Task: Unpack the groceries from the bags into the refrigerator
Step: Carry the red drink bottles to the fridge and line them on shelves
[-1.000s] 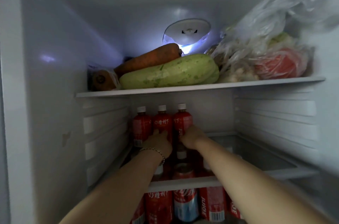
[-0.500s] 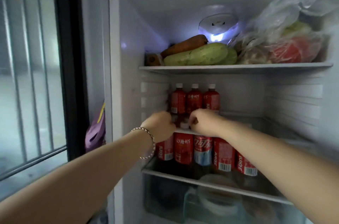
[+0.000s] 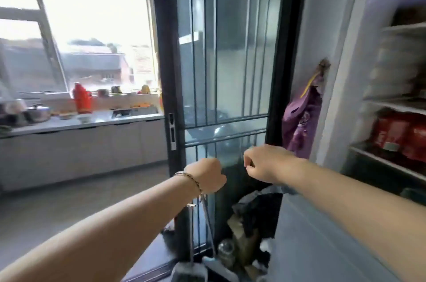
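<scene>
**Spotter:** What fills your view?

**Operator:** Mostly the sliding glass door (image 3: 230, 51), dead ahead. The refrigerator (image 3: 352, 62) stands open at my right edge, blurred. Far left, the kitchen tabletop (image 3: 103, 120) runs under the window.

**Spotter:** And the groceries?

**Operator:** I see no grocery bag I can vouch for. A purple bag (image 3: 302, 124) hangs on the wall between door and refrigerator. The dark clutter on the floor below it is too smeared to name. What is stowed shows as red bottles (image 3: 396, 134) along the front edge of a refrigerator shelf (image 3: 387, 161).

**Spotter:** Hands?

**Operator:** Both are in mid-air before the glass, well apart from that shelf. My left hand (image 3: 205, 178) is balled, fingers tucked under, nothing in it. My right hand (image 3: 265, 161) is curled the same way and looks empty.

**Spotter:** So what's the step?

**Operator:** Fetching the next item, I judge. I'd find the bags first and uncurl my fingers before reaching. Then I'd take one firm item per hand and check a shelf for room before setting anything down.

**Spotter:** Anything small?

**Operator:** The bracelet (image 3: 191, 180) on my left wrist. I'd keep it from snagging on bag handles.
</scene>
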Demonstrator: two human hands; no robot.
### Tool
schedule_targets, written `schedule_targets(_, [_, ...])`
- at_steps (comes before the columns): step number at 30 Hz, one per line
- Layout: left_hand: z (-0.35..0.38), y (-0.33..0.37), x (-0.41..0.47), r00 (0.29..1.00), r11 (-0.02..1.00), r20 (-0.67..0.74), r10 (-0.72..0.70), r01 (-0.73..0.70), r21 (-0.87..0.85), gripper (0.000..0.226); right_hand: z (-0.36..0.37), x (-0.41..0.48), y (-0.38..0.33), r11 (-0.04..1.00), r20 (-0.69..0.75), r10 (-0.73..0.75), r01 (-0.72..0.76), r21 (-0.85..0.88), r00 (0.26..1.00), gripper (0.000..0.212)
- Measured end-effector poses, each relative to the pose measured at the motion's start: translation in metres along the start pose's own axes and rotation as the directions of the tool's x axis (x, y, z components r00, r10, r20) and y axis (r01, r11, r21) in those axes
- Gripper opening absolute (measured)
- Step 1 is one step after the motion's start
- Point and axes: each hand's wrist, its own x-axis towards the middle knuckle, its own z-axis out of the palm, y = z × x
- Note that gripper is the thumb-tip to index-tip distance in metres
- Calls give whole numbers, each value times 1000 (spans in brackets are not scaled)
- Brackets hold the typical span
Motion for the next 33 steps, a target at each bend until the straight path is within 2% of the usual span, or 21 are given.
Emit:
schedule_targets(3, [18, -90, -82, 980, 980, 5, -199, 199, 27, 35, 19, -1, -97, 977, -25, -208, 208, 35, 978, 22])
schedule_targets(6, [25, -172, -183, 902, 900, -10, -431, 430, -68, 26, 38, -13, -203, 919, -47, -395, 395, 8, 918, 25])
schedule_targets(10, [36, -259, -340, 741, 737, -11, -671, 666, -118, 24, 58, -51, -356, 793, -5, -609, 609, 1, 793, 28])
schedule_targets(15, [47, -330, -548, 500, 498, -9, -866, 860, -115, 25, 82, -134, -551, 604, -14, -796, 796, 27, 605, 26])
schedule_targets(21, [40, -376, -761, 164, 165, -18, -986, 981, -105, 24, 98, -254, -751, 293, -4, -956, 956, -22, 293, 28])
schedule_targets(25, [33, -407, -872, -34, -29, -31, -999, 991, -131, 23, 102, -320, -858, 164, 13, -986, 984, 67, 163, 24])
schedule_targets(28, [32, -434, -937, -149, -142, -29, -988, 975, -172, 22, 107, -358, -929, 37, 23, -999, 994, 98, 35, 23])
schedule_targets(33, [40, -498, -1021, -284, -273, -33, -958, 943, -189, 21, 120, -391, -1046, -101, 67, -992, 986, 129, -111, 25])
